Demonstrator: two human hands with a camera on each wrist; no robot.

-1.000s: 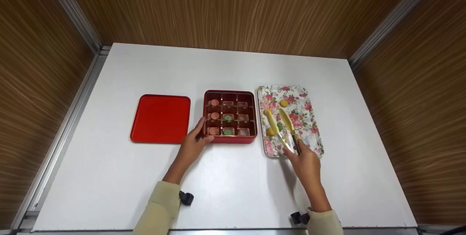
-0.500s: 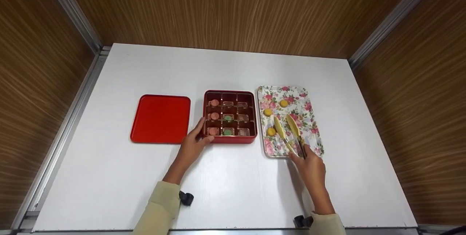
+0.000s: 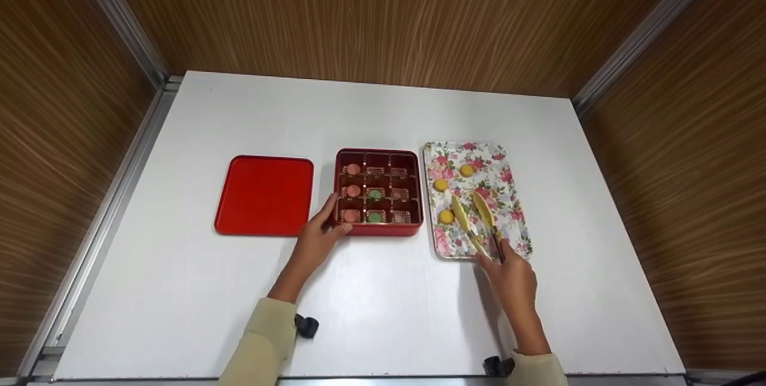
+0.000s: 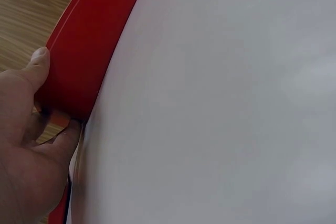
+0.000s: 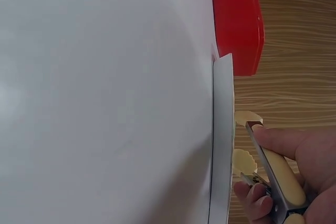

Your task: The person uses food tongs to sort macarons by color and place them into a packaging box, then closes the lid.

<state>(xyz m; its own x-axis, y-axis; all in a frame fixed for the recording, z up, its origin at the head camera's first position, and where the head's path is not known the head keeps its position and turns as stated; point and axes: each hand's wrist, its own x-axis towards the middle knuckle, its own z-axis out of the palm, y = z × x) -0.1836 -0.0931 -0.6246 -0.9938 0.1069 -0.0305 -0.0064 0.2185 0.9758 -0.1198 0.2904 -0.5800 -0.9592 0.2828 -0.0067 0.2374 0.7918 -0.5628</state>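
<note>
Left hand [image 3: 314, 242] grips near-left corner of the red box [image 3: 383, 230], right hand [image 3: 513, 278] holds tongs [image 3: 459, 213] spread over the flowered tray [image 3: 441, 237], beside one of three yellow cookies [image 3: 446, 216]; step looks like lining up a pickup, likely calling for tips straddling a cookie before squeezing.

White worktop [image 3: 371, 116], wood-grain walls on three sides.
Left wall [image 3: 54, 134], far wall [image 3: 371, 15] and right wall [image 3: 688, 164] flank its edges; grey posts [image 3: 649, 24] meet both far corners, a grey rail [image 3: 105, 224] follows the left edge, a dark strip [image 3: 747, 378] shows beyond the near right corner.
</note>
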